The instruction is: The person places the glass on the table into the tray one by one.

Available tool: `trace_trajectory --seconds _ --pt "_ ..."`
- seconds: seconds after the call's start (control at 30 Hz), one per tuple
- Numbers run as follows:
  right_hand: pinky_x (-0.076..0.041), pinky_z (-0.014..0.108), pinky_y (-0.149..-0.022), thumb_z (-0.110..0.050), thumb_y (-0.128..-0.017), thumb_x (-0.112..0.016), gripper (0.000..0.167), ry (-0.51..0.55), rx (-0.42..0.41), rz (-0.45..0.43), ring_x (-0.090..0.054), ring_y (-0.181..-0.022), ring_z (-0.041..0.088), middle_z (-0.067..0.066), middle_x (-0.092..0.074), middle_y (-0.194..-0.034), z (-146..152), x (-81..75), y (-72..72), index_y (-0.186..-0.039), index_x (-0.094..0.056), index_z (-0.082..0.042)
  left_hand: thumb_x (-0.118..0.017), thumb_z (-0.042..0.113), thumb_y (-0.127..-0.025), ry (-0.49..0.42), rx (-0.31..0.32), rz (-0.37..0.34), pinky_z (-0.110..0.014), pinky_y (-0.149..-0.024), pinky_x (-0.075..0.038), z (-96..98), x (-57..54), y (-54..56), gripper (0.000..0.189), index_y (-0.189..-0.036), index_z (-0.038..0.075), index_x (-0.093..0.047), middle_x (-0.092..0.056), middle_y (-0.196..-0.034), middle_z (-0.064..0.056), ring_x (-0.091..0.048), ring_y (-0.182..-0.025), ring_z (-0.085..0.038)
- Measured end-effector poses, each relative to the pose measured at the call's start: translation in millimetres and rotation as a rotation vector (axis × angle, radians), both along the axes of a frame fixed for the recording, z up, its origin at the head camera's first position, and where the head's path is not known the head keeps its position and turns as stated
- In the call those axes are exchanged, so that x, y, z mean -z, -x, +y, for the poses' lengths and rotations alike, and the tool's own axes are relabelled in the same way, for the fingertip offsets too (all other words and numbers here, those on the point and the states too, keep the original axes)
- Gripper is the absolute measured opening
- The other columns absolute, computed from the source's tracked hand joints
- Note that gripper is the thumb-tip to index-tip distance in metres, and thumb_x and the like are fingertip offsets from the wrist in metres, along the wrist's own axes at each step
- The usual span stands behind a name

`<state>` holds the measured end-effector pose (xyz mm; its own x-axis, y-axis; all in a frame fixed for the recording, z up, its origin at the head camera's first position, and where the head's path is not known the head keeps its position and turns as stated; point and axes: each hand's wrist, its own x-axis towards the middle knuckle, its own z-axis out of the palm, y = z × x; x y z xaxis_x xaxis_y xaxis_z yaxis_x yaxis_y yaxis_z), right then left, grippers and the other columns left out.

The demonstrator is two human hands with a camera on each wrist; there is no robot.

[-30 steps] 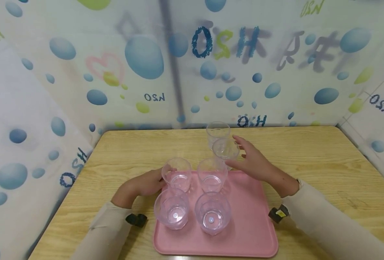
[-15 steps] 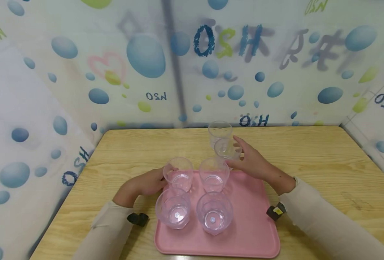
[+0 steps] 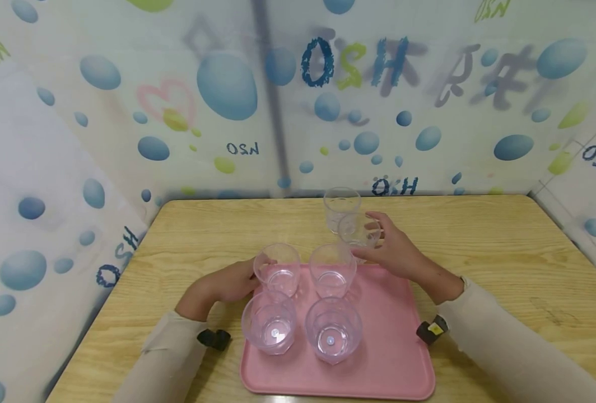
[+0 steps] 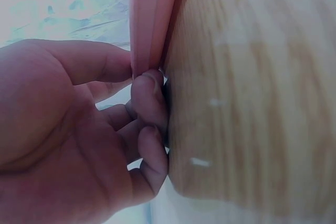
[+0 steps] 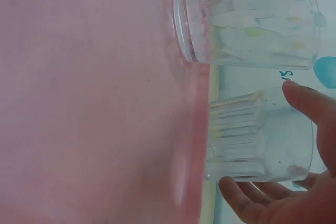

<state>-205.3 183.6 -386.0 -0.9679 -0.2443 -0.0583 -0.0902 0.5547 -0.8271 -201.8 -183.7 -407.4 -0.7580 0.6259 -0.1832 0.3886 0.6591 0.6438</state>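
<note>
In the head view my left hand is at the left edge of a pink tray. The left wrist view shows its thumb and curled fingers pinching the tray's rim. Just behind the tray, my right hand grips a clear tumbler by its side. In the right wrist view, thumb and fingers lie on opposite sides of this upright tumbler. Several clear tumblers stand on the tray, including a back-left one, a back-right one and a front-right one.
Another clear tumbler stands near the far edge of the wooden table, behind the gripped one. The front-left tumbler is on the tray close to my left wrist. A patterned wall covering rises behind the table.
My right fingers have closed round the tumbler behind the tray, which has shifted slightly to the right. The left hand keeps its place at the tray; the tumblers on it have stayed put.
</note>
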Motion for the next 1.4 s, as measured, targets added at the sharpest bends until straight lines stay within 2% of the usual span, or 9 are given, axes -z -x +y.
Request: trace_trajectory --seconds 0.23,0.4,0.53,0.7,0.9,1.13,1.4 --pt "-0.049 0.056 -0.102 -0.04 -0.086 -0.079 0.098 0.022 0.008 0.035 -0.046 -0.132 0.041 0.021 -0.04 -0.151 16.9 -10.4 -12.0 -0.158 -0.017 -0.013 -0.049 0.027 -0.106 0.017 -0.027 -0.023 -0.053 -0.115 -0.037 0.0 -1.3 0.7 0.044 -0.146 0.012 -0.045 -0.051 -0.147 -0.01 -0.047 -0.138 -0.03" --pt "-0.048 0.055 -0.103 -0.04 -0.085 -0.08 0.099 0.013 0.022 0.041 -0.047 -0.133 0.038 0.019 -0.042 -0.15 27.0 -19.3 -21.7 -0.158 -0.018 -0.014 -0.048 0.027 -0.106 0.022 -0.026 -0.012 -0.054 -0.114 -0.037 0.1 -2.5 0.0 0.047 -0.149 0.009 -0.042 -0.05 -0.149 -0.013 -0.046 -0.139 -0.032" --pt "-0.051 0.053 -0.099 -0.042 -0.084 -0.08 0.1 -0.006 0.019 0.022 -0.047 -0.132 0.039 0.018 -0.041 -0.15 31.9 -24.1 -35.0 -0.158 -0.018 -0.015 -0.047 0.025 -0.107 0.021 -0.019 0.002 -0.055 -0.114 -0.036 -0.1 -3.5 0.1 0.044 -0.147 0.007 -0.044 -0.051 -0.148 -0.015 -0.046 -0.139 -0.035" --pt "-0.054 0.05 -0.095 -0.037 -0.085 -0.08 0.096 0.009 -0.014 0.006 -0.048 -0.132 0.039 0.018 -0.042 -0.149 34.2 -22.1 -52.9 -0.157 -0.021 -0.015 -0.047 0.025 -0.107 0.019 -0.016 0.003 -0.056 -0.113 -0.037 -0.1 -4.3 -0.4 0.039 -0.142 0.008 -0.047 -0.053 -0.144 -0.014 -0.048 -0.137 -0.034" --pt "-0.052 0.051 -0.098 -0.033 -0.084 -0.081 0.093 0.019 -0.04 0.0 -0.051 -0.13 0.038 0.017 -0.044 -0.148 32.1 -16.0 -67.4 -0.155 -0.024 -0.016 -0.048 0.024 -0.106 0.018 -0.001 0.022 -0.055 -0.113 -0.038 -0.9 -4.6 -2.3 0.042 -0.143 0.005 -0.043 -0.054 -0.142 -0.016 -0.05 -0.135 -0.033" --pt "-0.052 0.05 -0.098 -0.034 -0.083 -0.083 0.092 0.027 -0.065 -0.003 -0.053 -0.128 0.039 0.017 -0.046 -0.147 28.9 -9.3 -71.6 -0.154 -0.027 -0.015 -0.049 0.02 -0.105 0.023 0.009 0.031 -0.055 -0.112 -0.038 -1.4 -2.6 -2.1 0.044 -0.145 0.003 -0.041 -0.054 -0.142 -0.019 -0.049 -0.135 -0.036" --pt "-0.051 0.054 -0.099 -0.034 -0.083 -0.083 0.093 0.024 -0.074 0.009 -0.052 -0.13 0.041 0.018 -0.047 -0.145 30.0 -5.9 -72.2 -0.154 -0.027 -0.012 -0.049 0.022 -0.106 0.041 0.004 0.037 -0.055 -0.111 -0.039 -1.9 -2.7 -1.1 0.045 -0.146 0.005 -0.04 -0.056 -0.141 -0.018 -0.051 -0.134 -0.035"
